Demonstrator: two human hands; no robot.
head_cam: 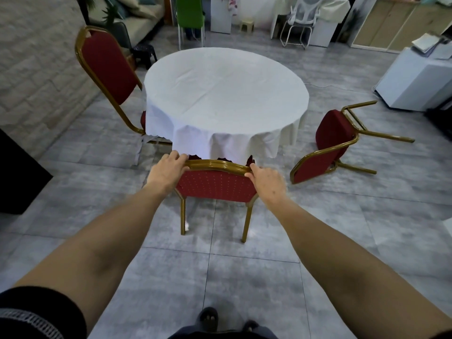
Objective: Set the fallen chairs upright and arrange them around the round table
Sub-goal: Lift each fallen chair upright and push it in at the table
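Note:
A round table [225,91] under a white cloth stands mid-room. Directly before me a red chair with a gold frame [216,185] is upright, its seat tucked under the cloth's near edge. My left hand [166,171] grips the left end of its top rail and my right hand [267,182] grips the right end. A second red chair [107,67] stands upright at the table's left side. A third red chair [330,143] lies on its side on the floor to the right of the table, legs pointing right.
Grey tiled floor surrounds the table. A white cabinet [415,81] sits at right beyond the fallen chair. A green chair [190,13], a white office chair [300,18] and a small black stool [144,53] stand at the back. A brick wall runs along the left.

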